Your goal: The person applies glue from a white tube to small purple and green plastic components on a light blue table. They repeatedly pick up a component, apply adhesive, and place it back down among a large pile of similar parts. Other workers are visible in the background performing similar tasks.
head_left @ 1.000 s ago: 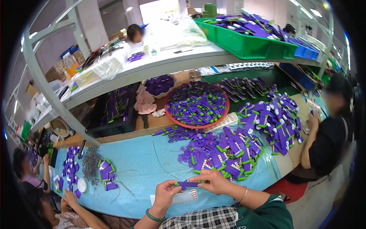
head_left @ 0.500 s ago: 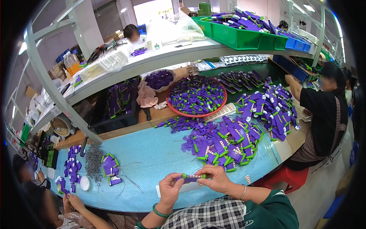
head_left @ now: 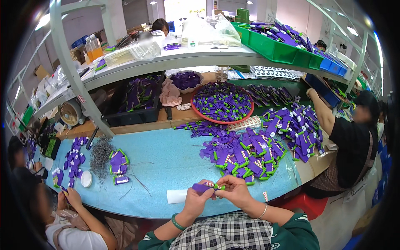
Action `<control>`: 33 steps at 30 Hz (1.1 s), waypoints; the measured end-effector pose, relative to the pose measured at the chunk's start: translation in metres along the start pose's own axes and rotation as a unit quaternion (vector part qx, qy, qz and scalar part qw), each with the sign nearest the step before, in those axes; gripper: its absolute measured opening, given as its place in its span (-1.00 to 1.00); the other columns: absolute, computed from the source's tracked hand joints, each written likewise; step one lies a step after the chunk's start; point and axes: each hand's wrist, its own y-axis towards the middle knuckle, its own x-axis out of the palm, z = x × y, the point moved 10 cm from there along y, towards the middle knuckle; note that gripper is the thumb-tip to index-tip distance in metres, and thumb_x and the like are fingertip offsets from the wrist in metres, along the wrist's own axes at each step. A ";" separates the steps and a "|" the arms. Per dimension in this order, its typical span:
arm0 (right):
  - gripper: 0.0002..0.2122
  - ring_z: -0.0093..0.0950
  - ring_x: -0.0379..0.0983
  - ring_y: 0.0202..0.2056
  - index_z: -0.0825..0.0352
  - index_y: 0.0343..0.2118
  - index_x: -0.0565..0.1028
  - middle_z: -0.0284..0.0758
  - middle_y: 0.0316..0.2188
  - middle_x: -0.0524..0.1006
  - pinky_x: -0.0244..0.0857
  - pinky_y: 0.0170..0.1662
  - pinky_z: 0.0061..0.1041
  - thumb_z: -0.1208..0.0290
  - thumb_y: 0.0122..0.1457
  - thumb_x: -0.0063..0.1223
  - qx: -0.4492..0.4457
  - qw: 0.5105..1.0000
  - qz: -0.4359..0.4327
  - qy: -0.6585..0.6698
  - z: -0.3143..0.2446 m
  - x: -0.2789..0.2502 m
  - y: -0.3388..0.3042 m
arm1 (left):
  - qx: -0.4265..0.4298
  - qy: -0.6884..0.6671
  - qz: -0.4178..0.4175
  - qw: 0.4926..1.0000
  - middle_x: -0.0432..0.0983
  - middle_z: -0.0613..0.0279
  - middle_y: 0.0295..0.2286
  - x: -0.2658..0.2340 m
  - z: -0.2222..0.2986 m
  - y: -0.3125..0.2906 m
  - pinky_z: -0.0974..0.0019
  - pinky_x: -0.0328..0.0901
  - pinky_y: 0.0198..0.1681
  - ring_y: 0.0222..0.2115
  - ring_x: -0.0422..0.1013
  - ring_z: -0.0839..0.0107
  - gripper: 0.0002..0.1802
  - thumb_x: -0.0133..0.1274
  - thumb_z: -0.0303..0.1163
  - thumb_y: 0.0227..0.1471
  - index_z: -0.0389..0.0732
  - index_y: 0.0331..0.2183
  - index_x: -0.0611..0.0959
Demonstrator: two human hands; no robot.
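Note:
Close to the table's front edge, my left hand (head_left: 196,203) is closed on a flat purple piece (head_left: 201,188) with a bright green end and a red-and-white striped strip. My right hand (head_left: 234,192) pinches the green end of the same piece; its fingertips hide part of it. A blank white card (head_left: 176,196) lies by my left hand. Just beyond my hands spreads a heap of similar purple-and-green pieces (head_left: 250,156). To the right of my right hand rests a small striped strip (head_left: 265,196).
A red round tray (head_left: 253,109) of purple-and-green parts stands farther back, beside a black bin (head_left: 109,121). At left are a tangle of thin wires (head_left: 101,156) and a white round lid (head_left: 86,179). A shelf (head_left: 166,63) crosses overhead. Co-workers sit at both sides.
The purple piece has turned from lying level between my hands to showing its broad face at the left. My hands have come closer together, and the view has shifted slightly.

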 end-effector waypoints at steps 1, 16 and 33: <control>-0.62 -0.56 0.54 -0.30 0.43 -0.07 0.46 -0.29 -0.29 0.56 0.47 -0.26 -0.54 0.68 0.00 0.24 -0.022 1.000 0.002 0.020 -0.003 0.003 -0.005 | -0.001 -0.065 -0.015 0.998 0.49 0.19 -0.25 0.005 -0.003 0.000 0.37 0.43 -0.28 -0.35 0.49 0.43 -0.82 0.05 -0.61 0.05 -0.33 -0.23 0.57; -0.86 -0.30 0.49 -0.53 0.24 -0.54 0.50 -0.35 -0.59 0.48 0.31 -0.56 -0.33 0.33 0.03 0.18 -0.275 0.743 -0.265 -0.549 -0.071 0.033 0.035 | 0.101 0.417 -0.091 0.899 0.50 0.25 -0.38 0.000 0.066 -0.004 0.44 0.33 -0.35 -0.42 0.41 0.52 -0.87 0.14 -0.54 0.00 -0.31 -0.32 0.59; -0.93 -0.31 0.46 -0.40 0.31 -0.50 0.42 -0.29 -0.53 0.45 0.41 -0.41 -0.35 0.46 -0.06 0.01 -0.394 0.557 -0.311 -0.661 0.015 0.057 0.160 | 0.206 0.034 0.242 0.948 0.44 0.15 -0.44 -0.127 0.100 -0.002 0.25 0.35 -0.30 -0.44 0.42 0.35 -0.88 -0.15 -0.40 0.25 -0.22 -0.21 0.37</control>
